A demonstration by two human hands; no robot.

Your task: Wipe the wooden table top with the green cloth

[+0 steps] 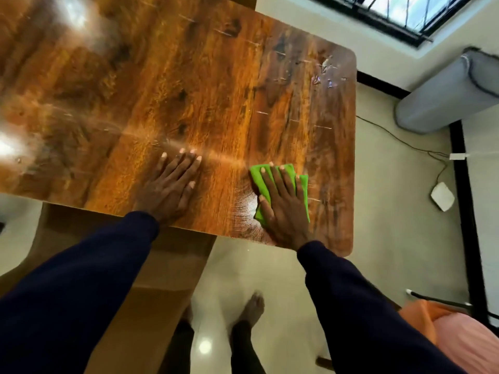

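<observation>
at 5 o'clock on the glossy wooden table top (189, 85), right hand (283, 209) presses flat the folded green cloth (259, 175); left hand (170, 187) rests splayed at 7 o'clock.

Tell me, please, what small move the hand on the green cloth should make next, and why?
Probably slide the right hand, pressed flat on the green cloth at the near edge of the table, away toward the far right corner: whitish smears show there, while the left hand rests flat on the wood.

Pale glossy floor (391, 225), barred window (405, 9) in cream wall (310, 25), grey bolster (445, 95), thin cable (405, 141).
</observation>
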